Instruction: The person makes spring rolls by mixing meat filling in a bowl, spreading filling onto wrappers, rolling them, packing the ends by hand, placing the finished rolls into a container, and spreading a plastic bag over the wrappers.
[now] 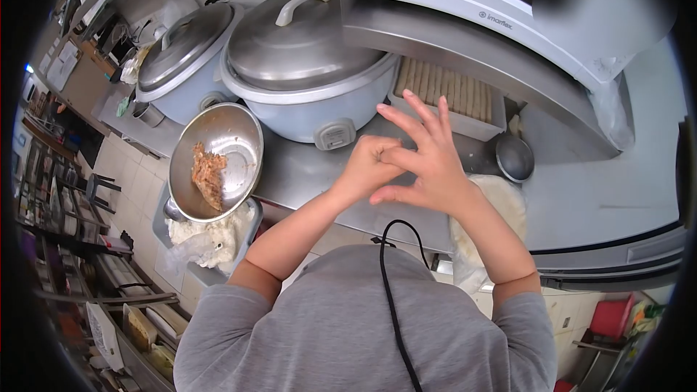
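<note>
In the head view, my left hand (363,174) is closed in front of my chest, its fingers wrapped around what looks like a finger of my right hand. My right hand (439,163) has its other fingers spread upward and its thumb held out. Both hands are above the steel counter (290,174). To their left a steel bowl (243,149) is tilted and holds a clump of orange-brown minced filling (209,174). Beyond my right hand, a white tub (465,125) holds rows of slim, pale rolls (446,91). A pale, flat, round stack (501,207) in plastic lies beneath my right forearm.
Two lidded rice cookers, a large one (305,105) and another (181,94), stand along the back. A white appliance (465,7) sits on a raised steel shelf (479,65). A small dark bowl (514,158) is at right. A grey bin (254,221) with white scraps stands below the steel bowl.
</note>
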Available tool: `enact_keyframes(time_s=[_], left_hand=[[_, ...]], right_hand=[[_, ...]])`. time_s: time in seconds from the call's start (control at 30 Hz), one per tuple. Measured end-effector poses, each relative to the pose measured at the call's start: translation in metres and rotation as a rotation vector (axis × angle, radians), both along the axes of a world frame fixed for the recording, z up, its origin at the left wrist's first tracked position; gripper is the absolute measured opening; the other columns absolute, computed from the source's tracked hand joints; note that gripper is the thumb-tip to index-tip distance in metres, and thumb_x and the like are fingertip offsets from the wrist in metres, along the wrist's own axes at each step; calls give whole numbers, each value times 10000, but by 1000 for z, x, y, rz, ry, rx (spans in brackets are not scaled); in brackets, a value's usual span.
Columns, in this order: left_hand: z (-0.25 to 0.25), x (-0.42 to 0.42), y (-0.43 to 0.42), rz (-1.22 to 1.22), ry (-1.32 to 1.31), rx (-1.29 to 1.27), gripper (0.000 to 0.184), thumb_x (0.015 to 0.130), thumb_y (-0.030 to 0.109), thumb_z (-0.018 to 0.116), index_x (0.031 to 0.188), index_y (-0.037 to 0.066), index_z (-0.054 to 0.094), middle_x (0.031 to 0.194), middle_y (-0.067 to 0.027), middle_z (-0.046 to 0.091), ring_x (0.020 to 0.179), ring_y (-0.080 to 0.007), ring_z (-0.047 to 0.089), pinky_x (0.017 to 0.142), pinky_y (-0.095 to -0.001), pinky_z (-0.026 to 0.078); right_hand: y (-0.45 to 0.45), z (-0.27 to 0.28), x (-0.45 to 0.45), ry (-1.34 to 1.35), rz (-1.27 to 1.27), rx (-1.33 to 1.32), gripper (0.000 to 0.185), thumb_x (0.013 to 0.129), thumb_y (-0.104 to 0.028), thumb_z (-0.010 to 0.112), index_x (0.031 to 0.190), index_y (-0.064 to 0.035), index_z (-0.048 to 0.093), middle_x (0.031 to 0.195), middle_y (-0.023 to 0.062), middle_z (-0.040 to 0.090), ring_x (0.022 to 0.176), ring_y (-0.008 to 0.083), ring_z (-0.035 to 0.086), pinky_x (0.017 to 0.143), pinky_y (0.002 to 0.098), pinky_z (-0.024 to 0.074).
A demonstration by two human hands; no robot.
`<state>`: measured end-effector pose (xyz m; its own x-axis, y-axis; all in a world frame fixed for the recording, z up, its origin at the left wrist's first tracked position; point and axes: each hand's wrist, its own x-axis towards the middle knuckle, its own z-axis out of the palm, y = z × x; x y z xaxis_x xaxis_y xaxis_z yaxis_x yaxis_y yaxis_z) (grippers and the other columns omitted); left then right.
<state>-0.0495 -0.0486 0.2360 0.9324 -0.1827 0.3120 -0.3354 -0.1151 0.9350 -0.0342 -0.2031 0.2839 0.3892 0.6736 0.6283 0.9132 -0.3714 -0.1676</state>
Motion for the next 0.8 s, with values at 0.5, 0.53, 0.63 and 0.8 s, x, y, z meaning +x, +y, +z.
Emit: enact_keyframes(time_s=[0.5,0.53,0.63,0.8], left_hand=[[-50,24,-44,20,237,-295,178,790,82,585,628,23,539,607,-14,548,601,-40,473,503,-249,373],[-63,28,-52,100,320,-556,176,803,94,584,639,36,553,636,-13,559,612,-45,482,519,-237,378],[-141,42,-50,201,520,-813,131,841,154,572,757,53,567,736,-25,555,712,-108,529,696,-270,418],[-229,39,-17,408,605,-848,170,877,266,568,842,99,577,826,-41,581,867,-169,527,830,-344,392]], right_hand=[[-32,-46,30,300,-37,5,386,709,-443,712,959,-150,680,1350,73,434,1292,342,311,1052,572,185],[-40,-64,36,494,-7,160,336,767,-384,687,1000,-143,667,1337,84,449,1288,326,332,1054,516,246],[-58,-118,37,760,-254,301,273,842,-242,612,1088,-125,641,1319,98,464,1246,302,401,1034,432,309],[-71,-261,-4,566,-312,-118,397,855,-230,571,1228,-101,525,1350,120,437,1253,269,403,1054,433,287]])
